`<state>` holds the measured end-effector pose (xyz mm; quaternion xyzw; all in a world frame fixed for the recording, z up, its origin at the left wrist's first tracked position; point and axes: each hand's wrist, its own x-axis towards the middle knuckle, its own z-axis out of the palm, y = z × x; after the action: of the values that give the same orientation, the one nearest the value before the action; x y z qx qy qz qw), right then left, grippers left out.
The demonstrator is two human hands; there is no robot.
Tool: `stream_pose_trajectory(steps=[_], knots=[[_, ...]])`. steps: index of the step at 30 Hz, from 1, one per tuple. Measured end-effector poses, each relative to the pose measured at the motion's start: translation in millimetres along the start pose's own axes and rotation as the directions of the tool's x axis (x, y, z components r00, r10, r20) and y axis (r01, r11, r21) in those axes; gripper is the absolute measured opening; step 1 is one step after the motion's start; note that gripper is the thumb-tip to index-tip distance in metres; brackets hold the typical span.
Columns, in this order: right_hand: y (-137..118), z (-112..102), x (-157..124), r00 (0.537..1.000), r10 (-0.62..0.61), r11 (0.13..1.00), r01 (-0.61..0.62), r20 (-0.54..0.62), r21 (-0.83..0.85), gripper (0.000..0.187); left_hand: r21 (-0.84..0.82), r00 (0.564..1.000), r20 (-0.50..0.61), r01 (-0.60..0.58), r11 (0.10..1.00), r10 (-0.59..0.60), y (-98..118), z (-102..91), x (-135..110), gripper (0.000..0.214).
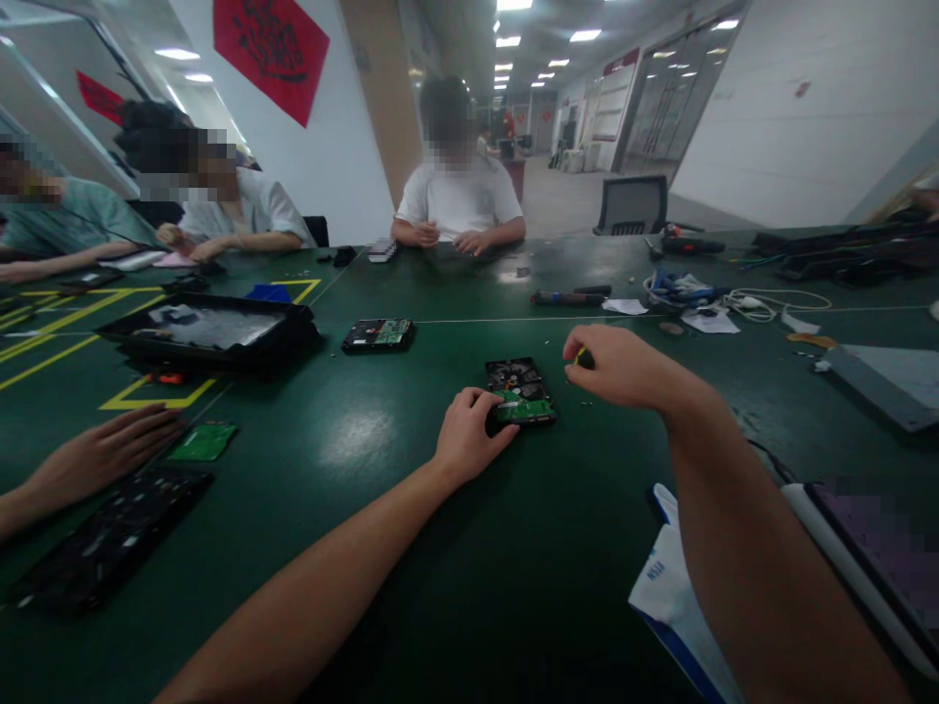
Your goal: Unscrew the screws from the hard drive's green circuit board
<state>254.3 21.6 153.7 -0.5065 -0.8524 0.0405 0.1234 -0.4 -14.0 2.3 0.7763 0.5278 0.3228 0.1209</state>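
A hard drive point(514, 375) with a green circuit board point(529, 409) lies circuit side up on the dark green table. My left hand point(470, 436) grips its near left edge, fingers on top and thumb along the near side. To the right of the drive, my right hand point(623, 368) is closed and raised above the table. Between its fingers shows a small black and yellow handle point(584, 359), apparently a screwdriver; its shaft and tip do not show clearly. A few tiny screws point(586, 403) lie on the table below this hand.
Another hard drive point(380, 334) and a black tray point(212, 328) stand to the left. A neighbour's hand point(110, 455) rests by a loose green board point(205, 441). Cables point(686, 289) and tools lie at the back right; a white and blue packet point(671, 577) is near my right forearm.
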Motion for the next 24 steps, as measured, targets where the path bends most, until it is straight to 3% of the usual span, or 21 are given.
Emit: stream_pose_trajectory(steps=[4,10,16,24], knots=[[-1.5,-0.4,-0.2,0.998,-0.064,0.997,0.064,-0.007,0.041,0.018,0.002,1.000,-0.006,0.003,1.000,-0.003,-0.7,1.9,0.1,0.042],[-2.6,-0.3,0.8,1.000,0.014,0.999,-0.014,-0.016,-0.030,0.013,-0.002,1.000,-0.003,0.001,1.000,-0.001,-0.3,1.4,-0.2,0.042],[-5.2,-1.8,-0.5,0.997,-0.079,0.996,0.078,0.005,0.053,0.016,0.005,1.000,0.003,0.011,1.000,-0.011,1.2,-0.1,-0.3,0.042],[-4.0,-0.6,0.8,0.999,0.015,0.999,-0.017,-0.037,-0.047,0.011,0.002,1.000,0.001,0.002,1.000,-0.002,2.1,-1.1,-0.2,0.042]])
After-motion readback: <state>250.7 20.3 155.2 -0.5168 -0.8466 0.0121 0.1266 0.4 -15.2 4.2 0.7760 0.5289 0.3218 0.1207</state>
